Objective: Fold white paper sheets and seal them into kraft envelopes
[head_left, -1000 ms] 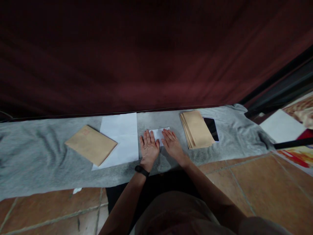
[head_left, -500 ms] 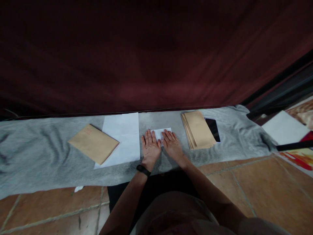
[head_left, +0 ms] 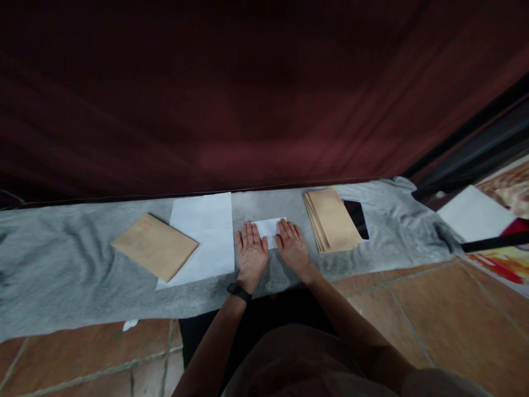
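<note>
Left hand, right hand: flat, fingers extended, gripping nothing | white paper: under both, midway between worktop near and far edges, apparently pinned to lie flat

No legible lettering, a faint reddish printed mark by the far corner of the brown envelope, toward the left end of the grey cloth surface, too blurred to read.
</note>
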Available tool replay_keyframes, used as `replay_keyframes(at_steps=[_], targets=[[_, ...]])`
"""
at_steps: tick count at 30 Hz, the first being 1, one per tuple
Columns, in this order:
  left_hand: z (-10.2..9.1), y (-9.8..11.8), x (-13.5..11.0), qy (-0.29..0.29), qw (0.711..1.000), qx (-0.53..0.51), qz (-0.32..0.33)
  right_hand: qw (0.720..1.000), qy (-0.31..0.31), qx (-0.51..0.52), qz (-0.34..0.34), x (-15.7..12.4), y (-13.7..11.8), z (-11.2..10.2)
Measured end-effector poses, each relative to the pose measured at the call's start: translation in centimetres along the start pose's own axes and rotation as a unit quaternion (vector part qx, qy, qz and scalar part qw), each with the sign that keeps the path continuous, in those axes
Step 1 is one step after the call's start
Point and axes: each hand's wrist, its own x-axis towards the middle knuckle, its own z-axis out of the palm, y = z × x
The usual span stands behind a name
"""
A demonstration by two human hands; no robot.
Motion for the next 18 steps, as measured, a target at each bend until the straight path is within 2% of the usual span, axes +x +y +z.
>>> replay_keyframes(at_steps=[3,9,18], targets=[[0.1,0.4,-0.2,-0.001,1.000,-0.008,0.016,1.000,0.002,0.002,0.001,0.0,0.0,0.1],[0.3,1.9,-0.5,-0.053,0.991,-0.055,0.107,1.000,-0.012,-0.005,-0.006,-0.1,0.1,0.1],[0.3,1.2,-0.4,-0.030,0.996,-0.033,0.074,1.000,-0.001,-0.006,0.008,0.0,-0.1,0.1]])
